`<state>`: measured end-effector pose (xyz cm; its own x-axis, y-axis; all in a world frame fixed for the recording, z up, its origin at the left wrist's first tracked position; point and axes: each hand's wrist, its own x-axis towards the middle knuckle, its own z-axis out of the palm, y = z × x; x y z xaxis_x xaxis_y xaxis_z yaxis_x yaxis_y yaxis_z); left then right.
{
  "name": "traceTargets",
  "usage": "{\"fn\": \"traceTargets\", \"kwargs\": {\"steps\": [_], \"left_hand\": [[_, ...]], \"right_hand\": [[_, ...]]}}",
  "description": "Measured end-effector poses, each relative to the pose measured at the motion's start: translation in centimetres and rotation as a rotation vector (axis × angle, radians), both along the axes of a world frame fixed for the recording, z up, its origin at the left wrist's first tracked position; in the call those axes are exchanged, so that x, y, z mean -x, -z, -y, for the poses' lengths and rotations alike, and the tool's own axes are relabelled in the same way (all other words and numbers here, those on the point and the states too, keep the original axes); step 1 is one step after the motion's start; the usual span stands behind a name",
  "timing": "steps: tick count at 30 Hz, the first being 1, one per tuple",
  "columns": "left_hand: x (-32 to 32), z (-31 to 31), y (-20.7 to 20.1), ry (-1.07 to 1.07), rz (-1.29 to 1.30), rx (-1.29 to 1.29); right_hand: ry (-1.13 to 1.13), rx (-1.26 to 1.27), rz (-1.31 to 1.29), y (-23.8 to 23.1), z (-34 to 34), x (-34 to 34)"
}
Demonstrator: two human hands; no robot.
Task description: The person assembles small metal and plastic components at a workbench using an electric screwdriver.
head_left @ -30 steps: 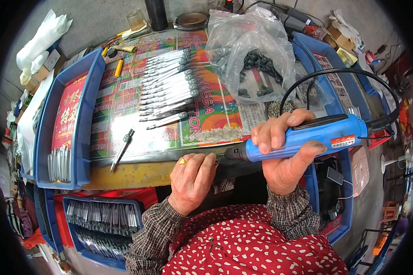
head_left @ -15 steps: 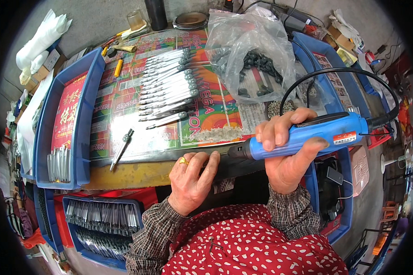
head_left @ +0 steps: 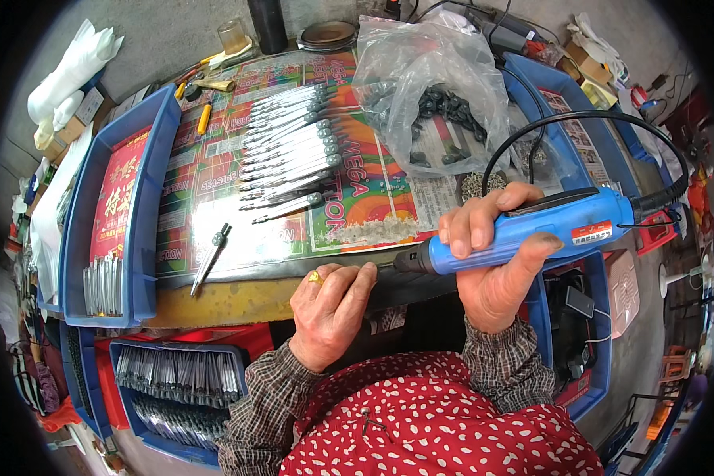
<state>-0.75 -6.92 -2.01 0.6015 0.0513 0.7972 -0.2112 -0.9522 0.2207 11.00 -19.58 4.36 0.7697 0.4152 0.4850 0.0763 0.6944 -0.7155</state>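
My right hand is wrapped around a blue corded power screwdriver, holding it level with its dark nose pointing left. My left hand, with a gold ring on one finger, is closed with its fingers curled and fingertips by the tool's nose, at the near edge of the table. Whatever it pinches is hidden behind the fingers. Beyond the hands, a row of silver rod-like pieces with dark round heads lies on the table. One similar piece lies apart to the left, near the table edge.
A clear plastic bag of black parts lies at the back right, with a pile of small metal parts in front. Blue trays stand left and lower left. The tool's black cable loops over the right side.
Both hands stay almost in place. The screwdriver and right hand have shifted very slightly left and up, and the left hand marginally left.
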Motion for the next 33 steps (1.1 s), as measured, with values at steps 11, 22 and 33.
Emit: {"fn": "traceTargets", "kwargs": {"steps": [11,22,33], "left_hand": [[0.0,0.1,-0.4,-0.003,-0.074,-0.005],[1.1,0.9,-1.2,-0.026,-0.183,0.217],[4.6,2.7,-2.0,0.103,-0.397,1.296]], "right_hand": [[-0.015,-0.002,0.008,-0.1,0.2,0.4],[0.001,-0.067,0.016,-1.1,0.8,0.9],[-0.063,-0.025,0.117,-1.5,0.8,2.1]]}}
